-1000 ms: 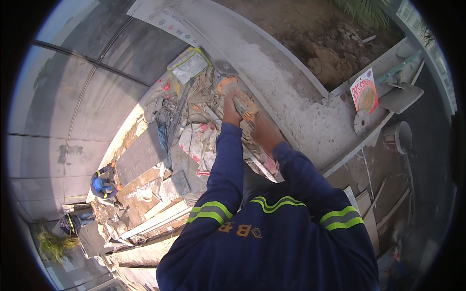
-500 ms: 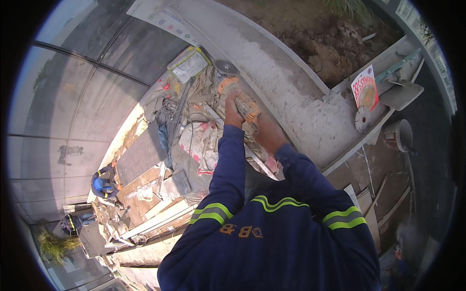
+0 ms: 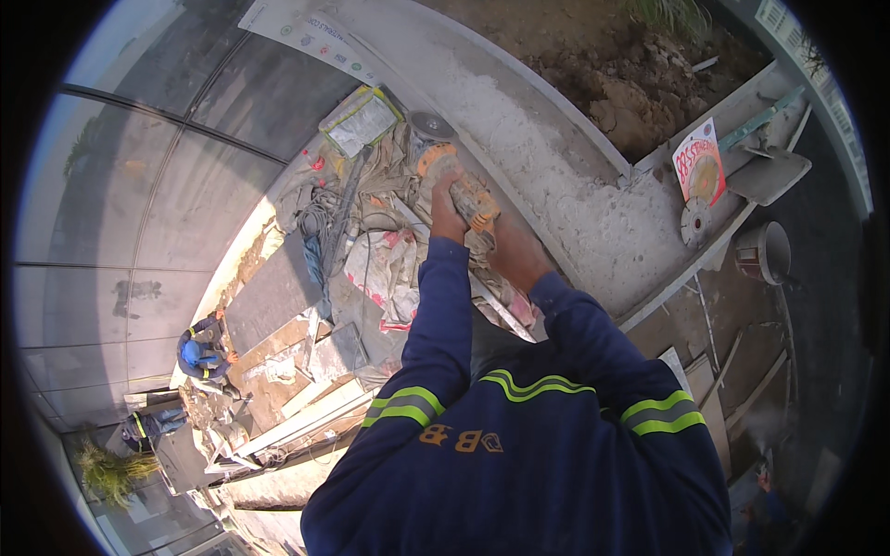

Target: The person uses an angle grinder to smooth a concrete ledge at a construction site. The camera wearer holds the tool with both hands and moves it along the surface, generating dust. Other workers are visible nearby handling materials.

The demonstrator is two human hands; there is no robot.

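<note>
My left hand [image 3: 449, 211] is wrapped round the front part of a dusty orange angle grinder [image 3: 475, 198]. My right hand [image 3: 513, 252] grips its rear end, partly hidden by dust and shadow. The grinder's round disc head [image 3: 431, 128] is at the edge of a pale concrete ledge [image 3: 575, 185], beside a heap of crumpled tarps and sacks [image 3: 389, 264]. A cable lies among the sacks below my hands. Whether the disc touches the concrete I cannot tell.
A printed card with a cutting blade [image 3: 697, 162], a trowel-like plate [image 3: 769, 173] and a bucket [image 3: 762, 252] are at right. Two co-workers [image 3: 199, 357] are at lower left among boards [image 3: 315, 403]. A plastic container [image 3: 357, 122] lies near the grinder, and soil [image 3: 630, 102] fills the planter beyond.
My hands and the grinder have shifted slightly to the right, with both hands keeping their grip. The co-worker at left has moved very little.
</note>
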